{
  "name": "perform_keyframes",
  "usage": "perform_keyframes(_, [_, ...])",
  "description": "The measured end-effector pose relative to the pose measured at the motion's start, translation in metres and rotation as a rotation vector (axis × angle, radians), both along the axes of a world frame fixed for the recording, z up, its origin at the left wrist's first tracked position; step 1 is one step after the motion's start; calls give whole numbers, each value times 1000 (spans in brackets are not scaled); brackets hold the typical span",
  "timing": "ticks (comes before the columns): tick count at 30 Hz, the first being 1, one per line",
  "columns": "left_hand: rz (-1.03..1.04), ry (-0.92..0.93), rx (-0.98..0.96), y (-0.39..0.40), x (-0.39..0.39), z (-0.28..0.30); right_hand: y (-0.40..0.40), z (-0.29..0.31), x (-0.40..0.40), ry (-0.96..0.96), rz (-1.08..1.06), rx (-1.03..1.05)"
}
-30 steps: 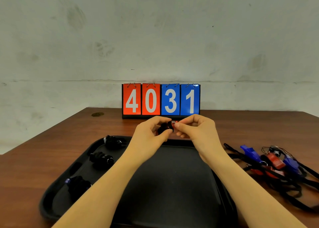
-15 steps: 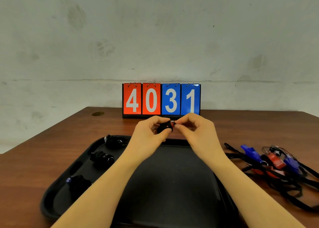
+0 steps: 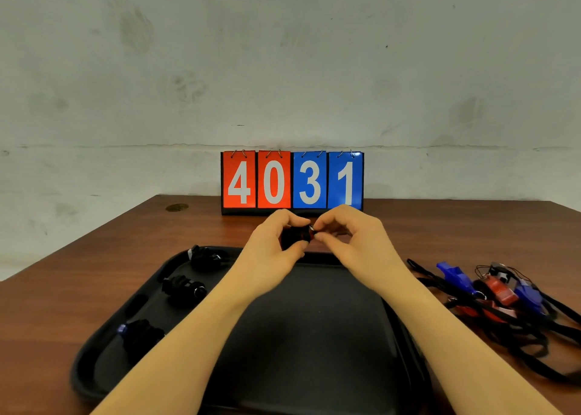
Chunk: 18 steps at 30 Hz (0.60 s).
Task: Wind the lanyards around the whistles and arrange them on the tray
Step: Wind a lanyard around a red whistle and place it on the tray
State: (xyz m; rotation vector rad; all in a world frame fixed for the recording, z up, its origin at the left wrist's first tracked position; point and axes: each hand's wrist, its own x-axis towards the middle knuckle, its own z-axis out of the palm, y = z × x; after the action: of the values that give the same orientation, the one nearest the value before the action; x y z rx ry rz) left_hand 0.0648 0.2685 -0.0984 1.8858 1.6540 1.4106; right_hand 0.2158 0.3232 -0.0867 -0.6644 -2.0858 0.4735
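Observation:
Above the far rim of the black tray [image 3: 314, 336], my left hand [image 3: 270, 251] grips a red whistle wrapped in black lanyard [image 3: 295, 237]. My right hand [image 3: 352, 244] pinches the small metal ring at that whistle's right end. Three wound whistles lie along the tray's left side: a far one [image 3: 206, 257], a middle one [image 3: 182, 287] and a near one with a blue tip [image 3: 141, 336]. To the right of the tray, on the table, lies a tangle of blue whistles [image 3: 456, 276], a red whistle [image 3: 500, 290] and loose black lanyards [image 3: 518, 336].
A flip scoreboard [image 3: 292, 180] reading 4031 stands at the back of the brown wooden table [image 3: 94, 257], just behind my hands. A small brass disc [image 3: 176, 207] sits in the table's far left corner. A pale wall rises behind.
Both hands stay together over the tray's far rim; my right fingers have shifted slightly on the whistle's ring end. The rest is unchanged.

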Motion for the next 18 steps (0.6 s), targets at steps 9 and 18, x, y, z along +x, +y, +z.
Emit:
perform_keyframes(9, [-50,96,-32,-4,1,1,4,1,7,-149,50,-4])
perform_keyframes(18, [-34,124,-54,-4,2,-1,7,3,11,-195,82,-78])
